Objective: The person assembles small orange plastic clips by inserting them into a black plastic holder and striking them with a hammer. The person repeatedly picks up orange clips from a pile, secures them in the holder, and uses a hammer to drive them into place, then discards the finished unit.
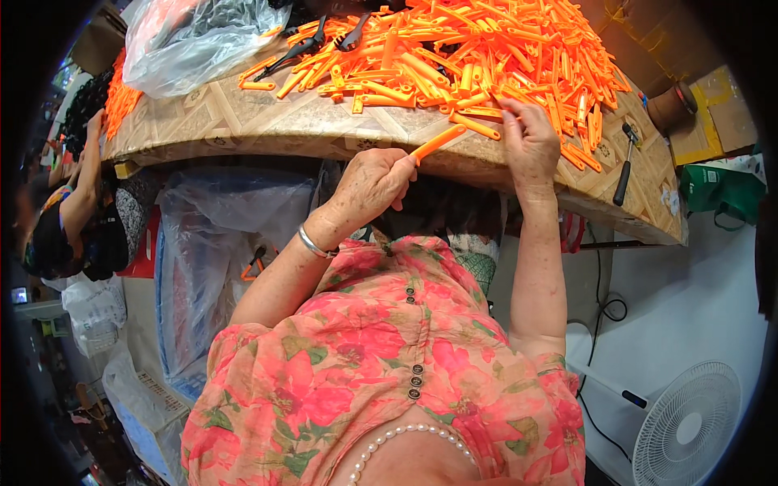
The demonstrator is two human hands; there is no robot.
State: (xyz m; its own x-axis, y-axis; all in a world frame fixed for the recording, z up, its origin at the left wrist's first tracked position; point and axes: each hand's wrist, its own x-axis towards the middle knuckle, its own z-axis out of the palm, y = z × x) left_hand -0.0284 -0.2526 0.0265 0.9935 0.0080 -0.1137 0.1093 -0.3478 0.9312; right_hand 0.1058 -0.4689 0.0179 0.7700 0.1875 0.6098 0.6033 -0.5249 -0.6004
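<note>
My left hand (371, 185) is closed around one end of an orange plastic handle (438, 144), which points up and to the right past the table's front edge. Bent together, the fingers of my right hand (532, 146) reach the near side of a big heap of orange plastic handles (486, 49). What those fingertips grip, if anything, is hidden among the orange parts. A loose orange handle (476, 126) lies between my two hands. Black parts with slender shafts (301, 50) rest at the left of the heap.
A small hammer (625, 166) lies on the table (219, 117) at the right. Clear plastic bags (182, 61) sit at the back left. Another person's arm (81, 182) is at the far left. A blue-rimmed, plastic-lined bin (166, 300) stands below; a white fan (689, 425) is lower right.
</note>
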